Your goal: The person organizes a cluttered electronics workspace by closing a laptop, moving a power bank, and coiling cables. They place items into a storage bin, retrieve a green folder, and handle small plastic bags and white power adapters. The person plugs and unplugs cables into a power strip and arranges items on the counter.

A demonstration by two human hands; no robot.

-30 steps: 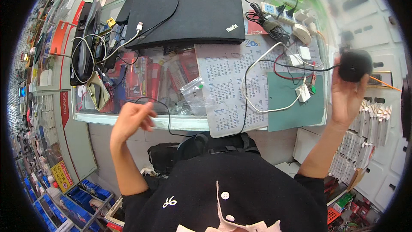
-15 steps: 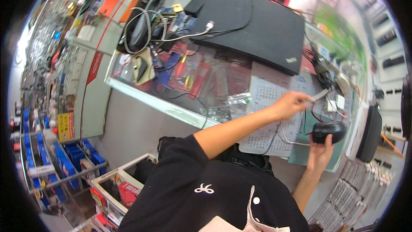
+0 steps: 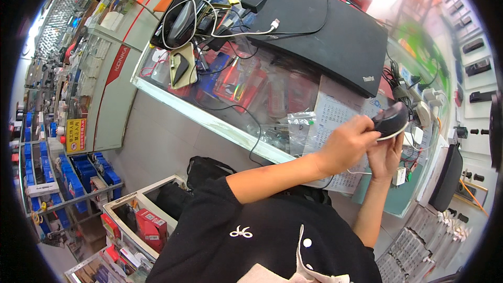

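Observation:
A black, rounded computer mouse [image 3: 390, 121] is held tilted over the right end of the glass counter, and a pale rim shows along its lower edge. My right hand [image 3: 385, 157] grips it from below with the fingers up behind it. My left hand [image 3: 348, 144] is closed, its curled fingertips at the mouse's left end; part of the mouse is hidden behind them. Under both hands lie a printed calendar sheet [image 3: 335, 112] and a green mat [image 3: 390, 204]. A white cable runs out beside my right wrist.
A closed black laptop [image 3: 325, 36] covers the back of the counter [image 3: 209, 120]. To its left are a black tray [image 3: 167, 31], a looped white USB cable [image 3: 236, 34] and a phone-like piece on a cream holder [image 3: 183, 65]. Tangled cables and white plugs [image 3: 432, 97] crowd the right edge.
My left hand has moved to the mouse, and its fingers now meet it. The mouse has risen slightly away from me and turned on edge in my right hand. The view has shifted slightly.

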